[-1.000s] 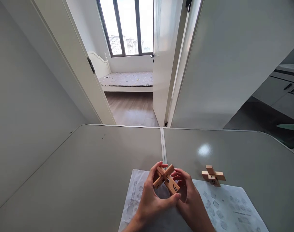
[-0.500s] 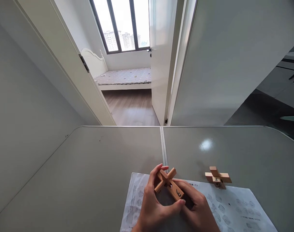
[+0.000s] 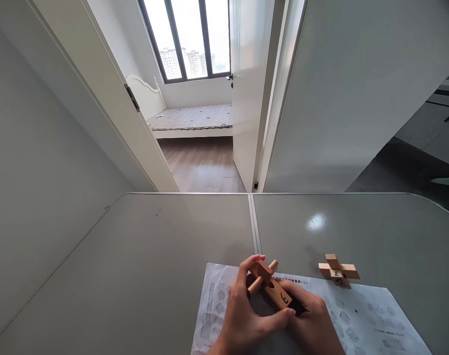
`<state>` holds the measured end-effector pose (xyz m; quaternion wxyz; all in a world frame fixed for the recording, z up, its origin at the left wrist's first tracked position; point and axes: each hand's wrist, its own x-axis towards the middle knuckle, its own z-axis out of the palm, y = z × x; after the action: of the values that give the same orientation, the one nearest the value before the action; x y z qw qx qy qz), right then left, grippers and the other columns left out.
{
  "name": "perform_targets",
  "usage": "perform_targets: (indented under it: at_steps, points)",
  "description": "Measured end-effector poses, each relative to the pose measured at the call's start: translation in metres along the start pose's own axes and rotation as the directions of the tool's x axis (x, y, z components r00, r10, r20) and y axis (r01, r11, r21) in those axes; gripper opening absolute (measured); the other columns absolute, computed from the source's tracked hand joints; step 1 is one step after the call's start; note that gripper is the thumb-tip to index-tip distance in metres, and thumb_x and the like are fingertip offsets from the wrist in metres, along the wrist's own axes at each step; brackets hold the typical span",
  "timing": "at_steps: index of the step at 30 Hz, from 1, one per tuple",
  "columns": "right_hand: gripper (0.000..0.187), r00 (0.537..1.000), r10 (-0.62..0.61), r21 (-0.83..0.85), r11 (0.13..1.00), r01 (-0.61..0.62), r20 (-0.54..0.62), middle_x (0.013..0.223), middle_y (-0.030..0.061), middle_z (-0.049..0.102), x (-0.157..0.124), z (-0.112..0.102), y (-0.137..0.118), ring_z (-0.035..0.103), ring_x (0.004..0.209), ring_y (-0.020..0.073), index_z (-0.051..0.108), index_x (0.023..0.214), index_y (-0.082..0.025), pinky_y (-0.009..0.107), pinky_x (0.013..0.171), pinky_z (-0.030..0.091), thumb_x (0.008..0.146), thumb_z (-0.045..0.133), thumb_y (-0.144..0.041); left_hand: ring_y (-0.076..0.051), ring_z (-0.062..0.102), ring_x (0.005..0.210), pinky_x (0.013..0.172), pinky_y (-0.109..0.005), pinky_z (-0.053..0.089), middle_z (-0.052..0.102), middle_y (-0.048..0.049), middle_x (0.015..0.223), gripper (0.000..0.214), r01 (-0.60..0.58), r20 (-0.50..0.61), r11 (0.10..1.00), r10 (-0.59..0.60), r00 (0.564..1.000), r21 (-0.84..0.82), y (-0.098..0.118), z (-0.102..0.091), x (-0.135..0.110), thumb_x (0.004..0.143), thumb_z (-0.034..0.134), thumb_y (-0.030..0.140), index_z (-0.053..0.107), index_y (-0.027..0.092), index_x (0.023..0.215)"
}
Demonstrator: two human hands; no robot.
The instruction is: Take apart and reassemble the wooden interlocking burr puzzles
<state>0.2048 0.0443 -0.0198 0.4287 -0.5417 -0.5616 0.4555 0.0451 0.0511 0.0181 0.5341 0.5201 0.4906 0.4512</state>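
Both hands hold one wooden interlocking puzzle (image 3: 278,292) over a printed sheet (image 3: 372,315). Its pieces cross each other, with a round rod among them and a dark mark on the block nearest me. My left hand (image 3: 242,315) curls round the left side, its index finger at the top and thumb reaching across to the near end. From the right, my right hand (image 3: 313,315) grips the lower block, with its fingers partly hidden behind it. A second wooden puzzle (image 3: 337,271), cross-shaped and marked with dark characters, sits at the sheet's upper edge on the right.
The grey table (image 3: 135,276) has a metal seam (image 3: 253,222) running across its middle. Past the far edge are an open white door (image 3: 248,98), a bed (image 3: 194,118) and a window (image 3: 187,39). A wall (image 3: 342,98) stands to the right of the doorway.
In my hands the puzzle has turned: a flat block now shows at its top where crossing rods showed before. The whole view has shifted slightly, moving things to the right.
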Motion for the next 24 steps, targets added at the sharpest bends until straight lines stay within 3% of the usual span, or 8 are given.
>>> perform_targets:
  at_steps: [7, 10, 14, 19, 24]
  points:
    - [0.040, 0.998, -0.023, 0.043, 0.999, 0.025, -0.051, 0.085, 0.0058, 0.080, -0.001, 0.001, -0.007, 0.073, 0.074, 0.0268, 0.082, 0.084, -0.022, 0.027, 0.063, 0.057, 0.082, 0.075, -0.061, -0.034, 0.072, 0.120, 0.105, -0.044, 0.059, 0.074, -0.0095, 0.126, 0.090, -0.007, 0.037, 0.998, 0.005, 0.999, 0.061, 0.001, -0.001, -0.001, 0.065, 0.094, 0.035, 0.053, 0.029, 0.144]
    - [0.040, 0.997, 0.007, 0.032, 0.999, -0.004, -0.082, 0.083, 0.0055, 0.080, -0.001, 0.000, -0.010, 0.070, 0.070, 0.0251, 0.080, 0.078, -0.022, 0.027, 0.061, 0.056, 0.079, 0.078, -0.062, -0.032, 0.071, 0.124, 0.110, -0.045, 0.056, 0.073, -0.0101, 0.130, 0.081, -0.047, 0.093, 0.999, 0.047, 0.995, -0.007, 0.004, -0.005, -0.001, 0.074, 0.087, 0.041, 0.052, 0.028, 0.146]
    - [0.043, 0.987, 0.113, 0.032, 0.993, -0.110, -0.117, 0.080, 0.0043, 0.079, -0.001, 0.000, -0.015, 0.071, 0.072, 0.0253, 0.081, 0.091, -0.021, 0.028, 0.066, 0.058, 0.078, 0.082, -0.062, -0.030, 0.070, 0.127, 0.112, -0.045, 0.054, 0.070, -0.0100, 0.140, 0.061, -0.071, 0.138, 0.993, 0.083, 0.987, -0.090, 0.004, -0.011, 0.001, 0.092, 0.070, 0.050, 0.053, 0.028, 0.146]
    - [0.052, 0.967, 0.207, 0.113, 0.975, -0.191, -0.149, 0.062, 0.0017, 0.070, -0.001, 0.002, -0.018, 0.065, 0.057, 0.0209, 0.080, 0.090, -0.019, 0.026, 0.055, 0.053, 0.076, 0.082, -0.069, -0.027, 0.073, 0.119, 0.107, -0.042, 0.057, 0.078, -0.0051, 0.124, 0.047, -0.034, 0.123, 0.992, 0.049, 0.991, -0.121, 0.000, -0.011, 0.002, 0.095, 0.067, 0.045, 0.057, 0.030, 0.138]
    - [0.054, 0.959, 0.240, 0.130, 0.966, -0.222, -0.152, 0.062, 0.0029, 0.070, -0.001, 0.002, -0.017, 0.065, 0.058, 0.0210, 0.080, 0.089, -0.019, 0.026, 0.053, 0.050, 0.078, 0.079, -0.072, -0.027, 0.075, 0.114, 0.105, -0.043, 0.058, 0.081, -0.0046, 0.112, 0.038, 0.013, 0.082, 0.993, -0.003, 0.997, -0.121, 0.002, -0.008, 0.002, 0.091, 0.072, 0.039, 0.059, 0.028, 0.125]
